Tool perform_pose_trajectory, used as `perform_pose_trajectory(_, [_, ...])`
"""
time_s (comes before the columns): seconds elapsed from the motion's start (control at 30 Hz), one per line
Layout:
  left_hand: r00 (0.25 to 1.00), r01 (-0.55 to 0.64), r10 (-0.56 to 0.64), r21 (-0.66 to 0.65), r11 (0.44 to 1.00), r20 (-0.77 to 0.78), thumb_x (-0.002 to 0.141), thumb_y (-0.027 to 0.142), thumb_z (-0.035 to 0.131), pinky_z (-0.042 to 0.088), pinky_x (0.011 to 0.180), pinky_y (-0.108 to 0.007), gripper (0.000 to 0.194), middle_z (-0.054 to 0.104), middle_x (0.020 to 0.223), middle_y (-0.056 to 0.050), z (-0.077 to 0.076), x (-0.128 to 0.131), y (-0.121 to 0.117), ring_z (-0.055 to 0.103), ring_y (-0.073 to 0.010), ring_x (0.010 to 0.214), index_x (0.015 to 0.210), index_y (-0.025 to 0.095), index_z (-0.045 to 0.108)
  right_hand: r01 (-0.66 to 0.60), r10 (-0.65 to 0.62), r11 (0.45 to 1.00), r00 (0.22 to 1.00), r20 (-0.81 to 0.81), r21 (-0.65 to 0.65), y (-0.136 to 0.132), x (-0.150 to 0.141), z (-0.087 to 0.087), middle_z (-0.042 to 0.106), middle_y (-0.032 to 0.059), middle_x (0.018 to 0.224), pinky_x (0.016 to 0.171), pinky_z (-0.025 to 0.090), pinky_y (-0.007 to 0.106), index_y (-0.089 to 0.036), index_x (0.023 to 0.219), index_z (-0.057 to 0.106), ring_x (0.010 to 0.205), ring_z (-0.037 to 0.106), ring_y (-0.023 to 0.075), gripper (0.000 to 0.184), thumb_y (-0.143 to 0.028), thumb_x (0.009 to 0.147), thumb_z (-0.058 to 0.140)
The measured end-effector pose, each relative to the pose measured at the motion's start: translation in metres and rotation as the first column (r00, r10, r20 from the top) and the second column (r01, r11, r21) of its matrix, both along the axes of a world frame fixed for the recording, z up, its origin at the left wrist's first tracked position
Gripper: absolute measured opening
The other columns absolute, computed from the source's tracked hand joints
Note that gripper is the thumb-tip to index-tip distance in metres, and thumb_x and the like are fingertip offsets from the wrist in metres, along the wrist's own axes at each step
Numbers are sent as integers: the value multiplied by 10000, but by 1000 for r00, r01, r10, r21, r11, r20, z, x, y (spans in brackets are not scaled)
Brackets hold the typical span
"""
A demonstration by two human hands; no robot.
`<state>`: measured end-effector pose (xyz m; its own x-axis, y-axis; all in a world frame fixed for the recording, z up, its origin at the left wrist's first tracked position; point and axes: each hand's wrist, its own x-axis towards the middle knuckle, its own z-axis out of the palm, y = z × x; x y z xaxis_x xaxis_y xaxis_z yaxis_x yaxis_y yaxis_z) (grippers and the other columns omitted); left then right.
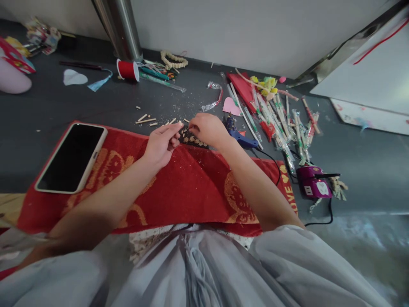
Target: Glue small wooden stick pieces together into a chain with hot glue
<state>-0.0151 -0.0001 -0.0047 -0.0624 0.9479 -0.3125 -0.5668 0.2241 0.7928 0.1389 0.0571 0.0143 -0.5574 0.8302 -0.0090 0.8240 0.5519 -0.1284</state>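
My left hand is raised over the edge of the red towel, thumb and forefinger pinched on a small pale piece at their tips. Just to its right, my right hand has its fingers curled downward, and whatever they grip is hidden. Beneath the two hands lie small flat wooden bits and crumbs. Short wooden sticks are scattered left of the fingers. Beside my right wrist rests a blue glue gun with a black cable.
A phone lies on the towel's left. Wrapped chopsticks are heaped at the right, near a purple power block. A pink paper heart lies past my right hand. A red ribbon spool stands by a metal post.
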Motion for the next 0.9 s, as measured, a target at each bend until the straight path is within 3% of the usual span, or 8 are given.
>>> perform_pose_trajectory(0.27, [1000,8,-8,-9,1000,-11,707,162,787,292,407,-125,116,537,517,49,3,1,-1,388,3,412,658,119,691,-87,88,996,996,20,-33,5,-10,1,696,124,1027,760,392,339,-160,1006,729,917,593,236,261,-200,929,483])
perform_pose_trajectory(0.6, [1000,3,-3,-2,1000,14,739,115,738,296,400,-119,84,549,512,38,4,1,-1,394,2,402,665,103,701,-177,177,984,984,35,16,7,-9,-2,663,160,1056,871,402,337,-108,972,658,990,576,239,235,-140,908,434])
perform_pose_trajectory(0.8, [1000,3,-3,2,1000,-5,714,128,758,295,395,-119,48,548,506,37,2,1,-1,395,2,400,682,110,726,-51,46,998,982,-184,-23,-2,7,3,691,103,919,779,428,319,-141,885,651,853,595,196,153,-145,845,504])
perform_pose_trajectory(0.9, [999,14,-13,3,1000,-29,703,133,756,291,394,-120,26,551,504,37,1,1,-3,403,1,401,691,117,738,-16,-16,998,891,-454,-68,-15,16,5,674,38,785,736,454,293,-161,788,631,736,585,143,99,-131,775,538])
